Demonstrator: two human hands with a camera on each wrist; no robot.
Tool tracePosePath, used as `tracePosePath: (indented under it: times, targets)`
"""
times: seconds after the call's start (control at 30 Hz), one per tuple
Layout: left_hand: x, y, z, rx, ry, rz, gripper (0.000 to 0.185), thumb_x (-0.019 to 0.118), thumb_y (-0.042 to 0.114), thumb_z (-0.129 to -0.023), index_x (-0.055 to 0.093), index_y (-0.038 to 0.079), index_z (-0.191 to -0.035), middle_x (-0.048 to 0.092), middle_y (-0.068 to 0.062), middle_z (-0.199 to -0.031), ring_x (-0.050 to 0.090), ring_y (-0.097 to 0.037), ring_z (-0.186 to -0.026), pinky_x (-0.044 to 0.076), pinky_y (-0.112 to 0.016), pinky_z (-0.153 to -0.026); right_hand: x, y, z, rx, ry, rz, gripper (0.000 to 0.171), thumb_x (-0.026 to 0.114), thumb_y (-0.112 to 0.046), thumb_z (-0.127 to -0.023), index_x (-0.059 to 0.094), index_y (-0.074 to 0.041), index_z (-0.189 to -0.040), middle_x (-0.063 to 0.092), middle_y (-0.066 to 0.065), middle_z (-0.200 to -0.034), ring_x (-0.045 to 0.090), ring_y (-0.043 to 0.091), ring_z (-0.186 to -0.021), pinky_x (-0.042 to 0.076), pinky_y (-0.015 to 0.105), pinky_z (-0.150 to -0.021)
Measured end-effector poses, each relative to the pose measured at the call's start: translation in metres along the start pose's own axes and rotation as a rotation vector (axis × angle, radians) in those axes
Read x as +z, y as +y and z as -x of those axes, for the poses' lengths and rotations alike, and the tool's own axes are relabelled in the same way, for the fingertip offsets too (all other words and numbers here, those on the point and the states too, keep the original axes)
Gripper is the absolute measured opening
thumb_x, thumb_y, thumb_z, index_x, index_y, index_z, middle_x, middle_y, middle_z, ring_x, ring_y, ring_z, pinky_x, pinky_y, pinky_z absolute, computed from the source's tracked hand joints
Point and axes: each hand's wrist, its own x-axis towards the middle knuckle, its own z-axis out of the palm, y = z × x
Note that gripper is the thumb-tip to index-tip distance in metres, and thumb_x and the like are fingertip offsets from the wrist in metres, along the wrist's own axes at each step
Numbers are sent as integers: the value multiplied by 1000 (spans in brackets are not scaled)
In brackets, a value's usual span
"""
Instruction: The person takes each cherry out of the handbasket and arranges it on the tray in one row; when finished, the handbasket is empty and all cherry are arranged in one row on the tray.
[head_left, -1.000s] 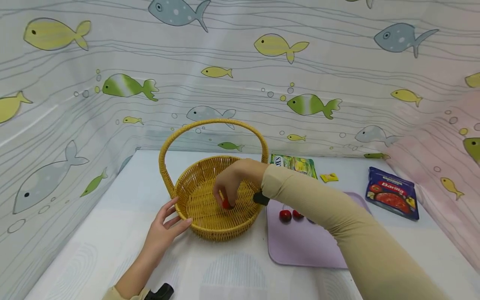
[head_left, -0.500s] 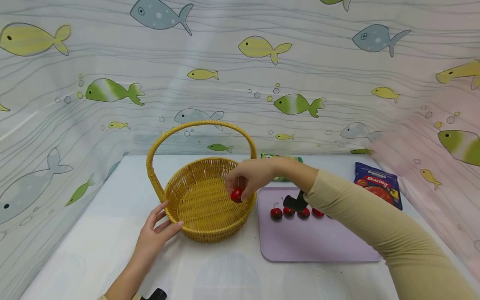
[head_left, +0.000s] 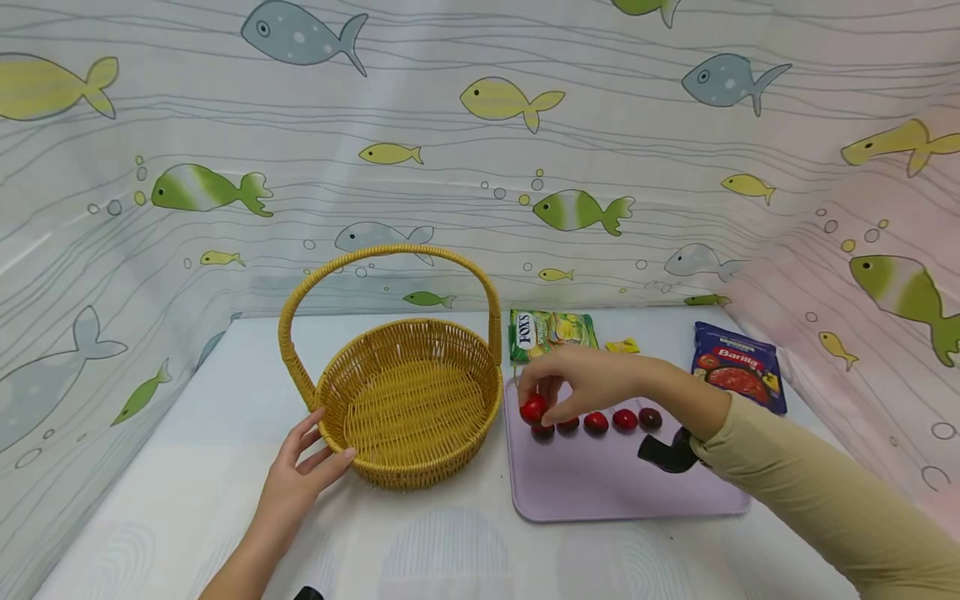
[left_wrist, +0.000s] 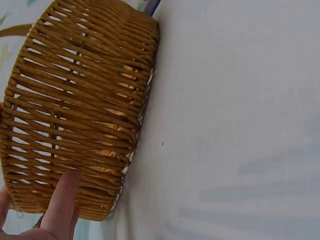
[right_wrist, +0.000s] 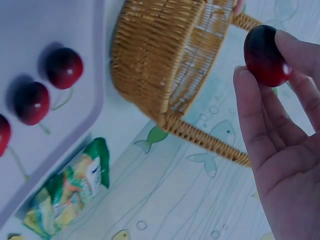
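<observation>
A woven yellow basket (head_left: 405, 400) with a tall handle stands on the white table, and nothing shows inside it. My left hand (head_left: 318, 442) rests with straight fingers against its near-left wall; one finger (left_wrist: 62, 200) lies on the weave. My right hand (head_left: 536, 400) pinches a red cherry (head_left: 533, 408) between thumb and fingertips, just above the left end of a purple mat (head_left: 622, 487). The right wrist view shows that cherry (right_wrist: 267, 55) at my fingertips. Several more cherries (head_left: 596, 422) lie in a row on the mat, right beside the hand.
A green Fox's candy bag (head_left: 551, 332), a small yellow sweet (head_left: 622, 345) and a dark blue Barilla pouch (head_left: 738, 375) lie behind the mat. Fish-print curtains close in the back and both sides. Bare white tabletop (head_left: 450, 550) lies near me.
My right hand has lifted the cherry out of the basket and carried it right, over the mat's left end. The left hand has stayed on the basket.
</observation>
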Motion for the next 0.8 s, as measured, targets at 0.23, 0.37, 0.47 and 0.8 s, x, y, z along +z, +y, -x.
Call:
tracePosePath:
  times: [0.23, 0.37, 0.47, 0.8]
  targets:
    - [0, 0, -1, -6, -2, 9, 81, 66, 25, -88, 14, 24, -150, 14, -17, -150, 31, -34, -131, 48, -23, -84, 11, 20, 44, 94, 123, -59, 23, 71, -13, -84, 62, -21, -103, 60, -7, -98, 62, 11, -84, 52, 29, -75]
    - [0, 0, -1, -4, -5, 17, 80, 66, 24, -89, 14, 24, -150, 13, -18, -150, 30, -34, -131, 48, -22, -83, 17, 29, 67, 133, 186, -91, 22, 71, -14, -84, 62, -19, -103, 61, -5, -96, 62, 14, -81, 52, 29, -69]
    - [0, 0, -1, 6, -13, 20, 79, 65, 23, -89, 14, 23, -150, 13, -19, -150, 30, -35, -131, 48, -21, -82, 22, 37, 85, 152, 228, -109, 22, 71, -16, -84, 61, -17, -104, 62, -3, -94, 62, 15, -79, 51, 28, -65]
    - [3, 1, -1, 6, -7, 27, 79, 65, 22, -89, 15, 22, -150, 13, -19, -149, 30, -35, -130, 48, -21, -81, 41, 69, 138, 187, 412, -158, 23, 70, -12, -84, 60, -10, -105, 59, 4, -99, 60, 16, -85, 52, 27, -74]
